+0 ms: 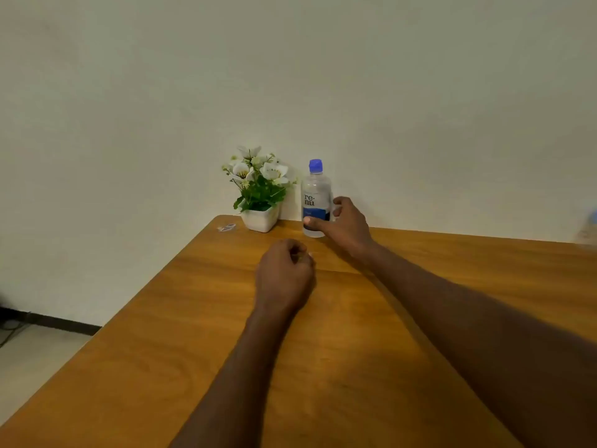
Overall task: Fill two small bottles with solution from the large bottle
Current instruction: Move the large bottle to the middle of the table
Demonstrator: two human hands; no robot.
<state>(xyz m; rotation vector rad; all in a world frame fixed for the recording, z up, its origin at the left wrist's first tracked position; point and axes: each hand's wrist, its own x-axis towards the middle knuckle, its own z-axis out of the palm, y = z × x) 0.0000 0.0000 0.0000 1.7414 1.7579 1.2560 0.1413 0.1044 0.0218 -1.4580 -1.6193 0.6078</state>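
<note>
The large clear bottle with a blue cap and a blue-and-white label stands upright at the far edge of the wooden table, against the wall. My right hand grips its lower half, thumb across the front. My left hand rests on the table in front of the bottle with its fingers curled tight; a small pale bit shows at the fingertips, but I cannot tell what it holds. No small bottles are plainly visible.
A white pot of artificial white flowers stands just left of the bottle. A small clear wrapper-like item lies near the table's far left corner. A blurred pale object sits at the right frame edge.
</note>
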